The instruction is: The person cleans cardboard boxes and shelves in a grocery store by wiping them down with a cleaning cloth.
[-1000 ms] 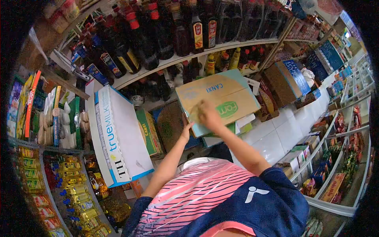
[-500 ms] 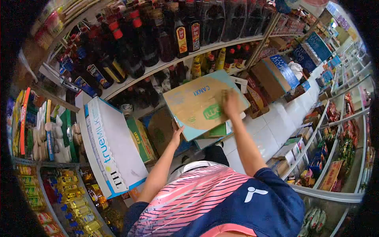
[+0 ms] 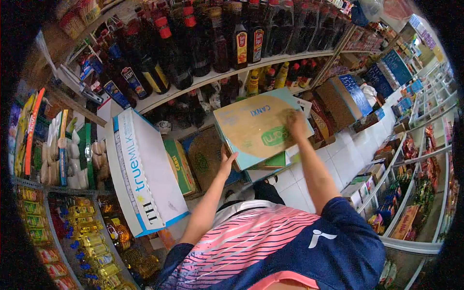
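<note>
A closed carton with light-blue edges and a tan top (image 3: 251,128), printed CANXI and a green logo, lies in front of me, slightly tilted. At its lower left edge, my left hand (image 3: 226,163) holds the side, thumb on the edge and the other fingers partly hidden. My right hand (image 3: 296,123) is over the right part of the top; its fingers are blurred, and I cannot make out their pose. Beneath the carton's near edge shows another box with a green part (image 3: 276,161).
A white TH true MILK carton (image 3: 150,179) stands at left, beside a green and yellow CANXI box (image 3: 180,166). Dark bottles (image 3: 198,53) line the shelf (image 3: 193,86) ahead. Brown and blue cartons (image 3: 338,104) sit at right, near a glass-fronted rack (image 3: 411,241) and white floor tiles (image 3: 328,159).
The view has shifted, so shelves and boxes appear further right. My left hand still holds the carton's edge, and my right hand remains over its right part.
</note>
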`<state>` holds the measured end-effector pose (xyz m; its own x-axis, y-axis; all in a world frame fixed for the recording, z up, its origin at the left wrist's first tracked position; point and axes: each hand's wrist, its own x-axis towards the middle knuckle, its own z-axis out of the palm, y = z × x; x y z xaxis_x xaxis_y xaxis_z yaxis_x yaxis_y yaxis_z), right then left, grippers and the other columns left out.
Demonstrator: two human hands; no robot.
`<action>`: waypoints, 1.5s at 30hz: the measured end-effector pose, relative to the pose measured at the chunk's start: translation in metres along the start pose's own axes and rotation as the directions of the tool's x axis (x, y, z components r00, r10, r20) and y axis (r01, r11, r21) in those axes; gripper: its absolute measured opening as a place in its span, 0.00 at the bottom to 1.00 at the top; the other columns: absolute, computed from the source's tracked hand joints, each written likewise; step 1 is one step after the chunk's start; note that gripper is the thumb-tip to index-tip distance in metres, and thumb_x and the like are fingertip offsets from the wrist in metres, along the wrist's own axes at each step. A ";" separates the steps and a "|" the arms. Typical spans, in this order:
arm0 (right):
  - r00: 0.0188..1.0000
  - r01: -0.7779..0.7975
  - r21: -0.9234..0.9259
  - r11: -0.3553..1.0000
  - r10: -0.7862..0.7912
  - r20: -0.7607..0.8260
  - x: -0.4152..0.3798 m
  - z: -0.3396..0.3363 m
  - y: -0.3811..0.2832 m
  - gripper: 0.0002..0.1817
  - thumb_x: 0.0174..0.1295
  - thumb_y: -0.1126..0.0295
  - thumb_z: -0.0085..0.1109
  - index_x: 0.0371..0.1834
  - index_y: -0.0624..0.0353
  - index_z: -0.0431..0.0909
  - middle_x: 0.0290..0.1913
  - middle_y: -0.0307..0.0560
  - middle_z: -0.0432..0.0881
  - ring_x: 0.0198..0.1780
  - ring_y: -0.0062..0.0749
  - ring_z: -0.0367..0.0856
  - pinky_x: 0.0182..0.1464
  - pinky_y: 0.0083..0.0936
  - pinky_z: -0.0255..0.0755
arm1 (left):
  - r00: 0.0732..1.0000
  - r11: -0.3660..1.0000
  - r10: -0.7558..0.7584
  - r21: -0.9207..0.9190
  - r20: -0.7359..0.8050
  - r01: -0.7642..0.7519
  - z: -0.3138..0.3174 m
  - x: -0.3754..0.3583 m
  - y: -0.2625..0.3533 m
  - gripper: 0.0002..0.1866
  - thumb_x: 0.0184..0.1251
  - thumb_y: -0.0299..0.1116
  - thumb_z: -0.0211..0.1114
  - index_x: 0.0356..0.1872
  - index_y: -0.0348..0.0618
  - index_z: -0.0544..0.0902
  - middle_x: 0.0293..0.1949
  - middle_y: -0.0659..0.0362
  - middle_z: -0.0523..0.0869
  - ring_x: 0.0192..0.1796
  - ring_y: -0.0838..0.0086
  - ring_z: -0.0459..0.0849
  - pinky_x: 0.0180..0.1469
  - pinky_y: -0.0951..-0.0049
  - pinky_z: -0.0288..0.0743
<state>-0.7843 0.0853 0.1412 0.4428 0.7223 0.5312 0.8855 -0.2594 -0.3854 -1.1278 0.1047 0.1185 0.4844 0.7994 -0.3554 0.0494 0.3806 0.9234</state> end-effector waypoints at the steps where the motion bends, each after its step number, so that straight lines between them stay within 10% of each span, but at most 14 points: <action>1: 1.000 -0.021 -0.085 0.996 0.019 -0.019 0.007 -0.017 0.014 0.17 0.54 0.65 0.52 0.45 0.62 0.70 0.48 0.58 0.70 0.49 0.51 0.67 0.52 0.40 0.60 | 0.995 0.995 0.102 -0.013 0.001 -0.102 0.000 0.006 -0.008 0.49 0.51 0.54 0.60 0.66 0.54 0.37 0.67 0.56 0.40 0.68 0.65 0.42 0.66 0.64 0.41; 6: 0.949 -0.211 0.070 0.975 0.187 0.254 -0.027 -0.017 -0.035 0.26 0.48 0.64 0.55 0.53 0.61 0.67 0.54 0.60 0.67 0.56 0.52 0.63 0.57 0.38 0.58 | 0.996 0.989 0.086 -0.121 -0.015 -0.087 0.007 0.000 -0.004 0.49 0.51 0.53 0.60 0.66 0.55 0.37 0.67 0.56 0.42 0.68 0.65 0.43 0.65 0.63 0.42; 9: 0.891 -0.077 0.275 0.958 -0.057 0.450 -0.070 -0.031 -0.146 0.23 0.48 0.67 0.51 0.51 0.55 0.69 0.56 0.59 0.65 0.56 0.52 0.64 0.56 0.38 0.59 | 0.996 0.990 0.083 -0.115 -0.034 -0.087 0.006 0.001 -0.006 0.48 0.52 0.50 0.60 0.66 0.54 0.37 0.66 0.56 0.43 0.68 0.65 0.44 0.65 0.64 0.44; 12: 0.913 0.230 0.274 0.934 -0.304 0.271 -0.103 -0.052 -0.206 0.26 0.46 0.68 0.53 0.54 0.53 0.67 0.56 0.56 0.65 0.54 0.51 0.66 0.55 0.38 0.61 | 0.998 0.987 0.061 -0.147 -0.015 -0.063 -0.003 -0.002 -0.004 0.44 0.55 0.44 0.58 0.66 0.53 0.38 0.66 0.55 0.45 0.67 0.66 0.45 0.65 0.66 0.46; 15: 0.933 0.198 0.271 0.942 -0.266 0.244 -0.102 -0.063 -0.177 0.23 0.48 0.68 0.56 0.51 0.52 0.68 0.55 0.55 0.66 0.55 0.52 0.65 0.53 0.37 0.64 | 0.997 0.957 0.038 -0.290 0.060 -0.019 0.004 -0.003 0.006 0.41 0.58 0.36 0.56 0.66 0.50 0.40 0.66 0.54 0.47 0.67 0.66 0.46 0.65 0.68 0.45; 22: 0.924 -0.381 0.057 0.923 0.382 -0.016 -0.047 -0.101 -0.069 0.19 0.47 0.61 0.57 0.41 0.60 0.73 0.43 0.58 0.70 0.40 0.51 0.70 0.41 0.40 0.67 | 0.973 0.987 -0.160 -0.010 -0.166 0.161 -0.012 0.008 -0.007 0.42 0.56 0.39 0.58 0.67 0.52 0.40 0.68 0.59 0.43 0.68 0.63 0.45 0.66 0.59 0.39; 23: 0.961 -0.252 -0.007 0.968 0.250 -0.119 -0.054 -0.073 -0.065 0.18 0.47 0.60 0.56 0.37 0.62 0.74 0.42 0.60 0.70 0.39 0.51 0.69 0.40 0.40 0.66 | 0.985 0.991 -0.130 -0.008 -0.117 0.130 -0.015 0.007 -0.008 0.42 0.56 0.40 0.58 0.67 0.53 0.40 0.68 0.58 0.43 0.68 0.63 0.45 0.66 0.60 0.39; 29: 0.908 -0.246 0.203 0.948 0.152 0.390 -0.082 -0.064 -0.180 0.28 0.54 0.52 0.48 0.53 0.62 0.65 0.57 0.63 0.60 0.61 0.57 0.55 0.61 0.42 0.52 | 0.986 0.990 -0.062 0.114 -0.155 0.080 0.010 -0.017 0.034 0.41 0.58 0.43 0.55 0.66 0.44 0.40 0.67 0.52 0.41 0.67 0.61 0.46 0.65 0.63 0.41; 31: 0.887 -0.287 0.293 0.912 0.138 0.441 -0.092 -0.054 -0.199 0.34 0.59 0.47 0.38 0.60 0.64 0.56 0.60 0.65 0.56 0.63 0.57 0.52 0.63 0.41 0.47 | 0.881 0.798 0.424 0.548 -0.211 -0.253 0.026 -0.026 0.047 0.35 0.63 0.41 0.49 0.65 0.41 0.43 0.66 0.48 0.45 0.67 0.60 0.46 0.65 0.64 0.42; 35: 0.781 -0.512 0.492 0.704 0.142 0.608 -0.080 -0.038 -0.187 0.37 0.61 0.46 0.35 0.62 0.68 0.50 0.61 0.66 0.55 0.64 0.54 0.50 0.65 0.34 0.44 | 0.875 0.780 0.468 0.406 0.125 -0.475 0.058 -0.030 0.051 0.31 0.62 0.34 0.49 0.64 0.39 0.48 0.65 0.49 0.50 0.67 0.60 0.48 0.65 0.63 0.43; 37: 0.792 -0.535 0.575 0.620 0.129 0.597 -0.062 -0.063 -0.174 0.36 0.61 0.47 0.36 0.60 0.69 0.53 0.60 0.66 0.57 0.63 0.54 0.53 0.64 0.34 0.47 | 0.797 0.482 0.537 0.675 0.276 -0.559 0.077 -0.031 0.053 0.32 0.62 0.43 0.48 0.63 0.37 0.52 0.63 0.48 0.55 0.65 0.56 0.51 0.64 0.59 0.45; 39: 0.857 -0.445 0.633 0.633 0.097 0.506 -0.048 -0.054 -0.153 0.32 0.60 0.50 0.41 0.56 0.68 0.60 0.56 0.65 0.62 0.58 0.55 0.60 0.59 0.37 0.55 | 0.708 0.106 0.615 0.852 0.348 -0.512 0.106 -0.041 0.072 0.33 0.60 0.51 0.50 0.60 0.37 0.59 0.60 0.49 0.61 0.64 0.54 0.53 0.63 0.57 0.46; 43: 0.876 -0.245 0.404 0.882 0.022 0.483 -0.015 -0.058 -0.125 0.28 0.59 0.52 0.45 0.53 0.64 0.64 0.56 0.62 0.62 0.57 0.53 0.62 0.57 0.37 0.58 | 0.811 -0.090 0.527 0.966 0.252 -0.242 0.098 -0.031 0.063 0.21 0.57 0.41 0.57 0.48 0.40 0.70 0.56 0.52 0.64 0.62 0.56 0.57 0.62 0.57 0.50; 45: 0.864 -0.155 0.244 0.957 0.011 0.504 0.005 -0.063 -0.125 0.26 0.58 0.53 0.46 0.52 0.61 0.66 0.58 0.59 0.60 0.58 0.52 0.60 0.57 0.39 0.59 | 0.825 0.055 0.552 0.982 0.121 -0.182 0.091 -0.031 0.071 0.20 0.56 0.38 0.58 0.47 0.39 0.70 0.56 0.52 0.64 0.62 0.57 0.57 0.61 0.57 0.51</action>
<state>-0.8835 0.0811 0.2396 0.3214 0.9440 0.0739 0.7444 -0.2037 -0.6359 -1.0597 0.0648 0.2081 0.5330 0.8132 0.2338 0.7724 -0.5804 0.2579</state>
